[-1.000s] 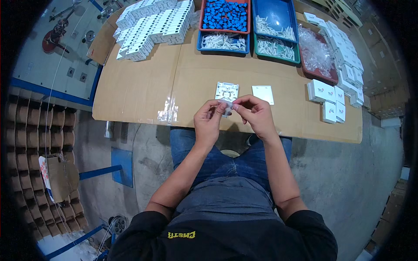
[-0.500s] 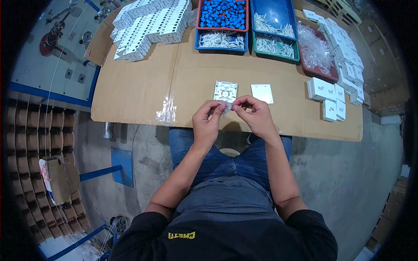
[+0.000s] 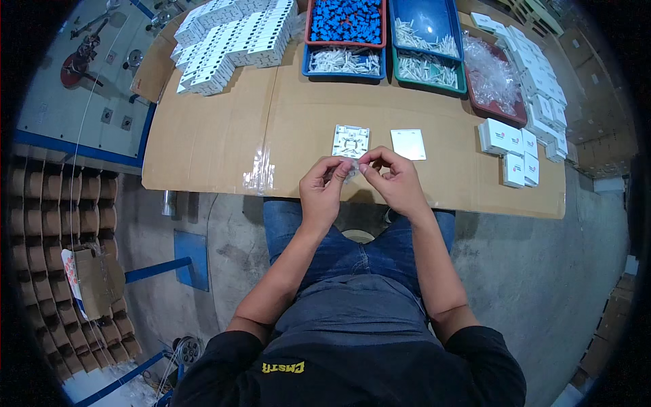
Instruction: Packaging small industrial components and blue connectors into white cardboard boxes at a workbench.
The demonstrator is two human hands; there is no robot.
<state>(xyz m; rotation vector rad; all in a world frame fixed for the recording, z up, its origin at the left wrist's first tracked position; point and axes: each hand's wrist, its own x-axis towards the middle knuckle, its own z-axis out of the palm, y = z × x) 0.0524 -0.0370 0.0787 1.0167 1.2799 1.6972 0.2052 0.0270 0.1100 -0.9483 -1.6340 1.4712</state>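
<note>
Between my hands, over the table's near edge, is a small clear plastic bag (image 3: 352,172); its contents are too small to make out. My left hand (image 3: 324,186) pinches it between thumb and fingers. My right hand (image 3: 395,182) is closed in a pinch at the bag's upper right edge. Just beyond my fingers lies a square white plastic housing (image 3: 351,142) with its moulded inner side up. A flat white square plate (image 3: 408,144) rests to the right of it, beyond my right hand.
Stacked white boxed units (image 3: 237,44) stand at the far left. A red tray (image 3: 386,27) of blue pieces and a blue tray (image 3: 383,74) of white plugs sit at the back. Clear bags fill a dark red tray (image 3: 519,119). Small white boxes (image 3: 502,139) are at right.
My right hand has shifted slightly up and left, its fingertips now higher on the bag. My left hand stays nearly where it was, still pinching the bag.
</note>
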